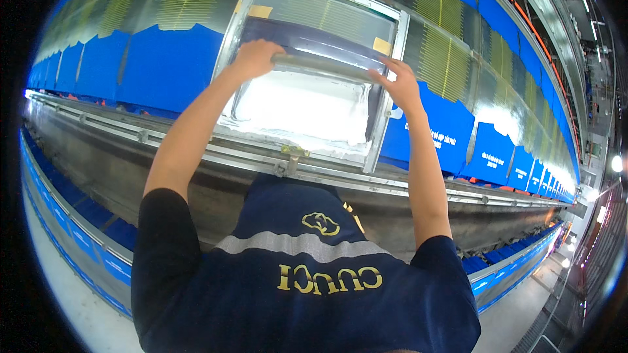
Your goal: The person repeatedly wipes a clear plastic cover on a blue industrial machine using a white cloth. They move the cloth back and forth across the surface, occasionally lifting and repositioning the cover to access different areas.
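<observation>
A metal-framed printing screen (pixel 400 49) lies in front of me on a long sloped table. Across its inside runs a squeegee (pixel 319 65) with a long greyish bar. My left hand (pixel 257 58) is wrapped around the squeegee's left end. At the right end, my right hand (pixel 400 81) grips it, thumb on the near side and fingers on the far side. Bright white ink (pixel 304 105) covers the mesh on my side of the bar. Beyond the bar shows a dark, glossy band (pixel 314 39) of the screen. The squeegee's lower edge is hidden.
Blue fabric pieces (pixel 169 66) lie in rows along the table, some bearing white print (pixel 495 149). A metal rail (pixel 373 184) with a clamp (pixel 293 162) runs along the near edge. Tape pieces (pixel 260 11) stick to the screen. Another table (pixel 78 240) with blue pieces stands behind me.
</observation>
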{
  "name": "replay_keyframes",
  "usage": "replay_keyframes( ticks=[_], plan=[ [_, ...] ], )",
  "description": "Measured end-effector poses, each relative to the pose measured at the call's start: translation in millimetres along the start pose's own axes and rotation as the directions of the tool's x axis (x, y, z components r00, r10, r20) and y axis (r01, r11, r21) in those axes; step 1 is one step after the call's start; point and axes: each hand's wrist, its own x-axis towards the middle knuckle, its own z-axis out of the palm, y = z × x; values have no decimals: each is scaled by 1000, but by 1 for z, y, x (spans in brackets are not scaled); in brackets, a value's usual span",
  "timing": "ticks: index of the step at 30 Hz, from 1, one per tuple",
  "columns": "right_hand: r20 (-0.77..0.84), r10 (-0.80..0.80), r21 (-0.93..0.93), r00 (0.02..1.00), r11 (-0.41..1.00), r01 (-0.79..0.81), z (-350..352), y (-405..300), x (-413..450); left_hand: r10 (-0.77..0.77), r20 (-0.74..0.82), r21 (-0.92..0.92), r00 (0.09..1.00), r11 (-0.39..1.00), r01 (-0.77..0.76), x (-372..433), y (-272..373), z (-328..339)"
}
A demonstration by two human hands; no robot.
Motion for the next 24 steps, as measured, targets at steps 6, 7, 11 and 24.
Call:
replay_keyframes(
  ticks=[6, 7, 11, 24],
  plan=[
    [316, 217, -153, 924, 972, -177, 40, -15, 13, -61, 9, 26, 998, 998, 61, 20, 7, 2],
    [223, 156, -120, 962, 984, -132, 52, -10, 0, -78, -21, 26, 997, 997, 79, 9, 8, 12],
    [15, 14, -29, 1000, 999, -14, 75, -24, -72, -103, -88, -127, 991, 988, 91, -63, 15, 41],
    [231, 77, -29, 970, 997, -72, 66, -64, -157, -73, 62, -80, 995, 994, 78, -167, 20, 53]
  ],
)
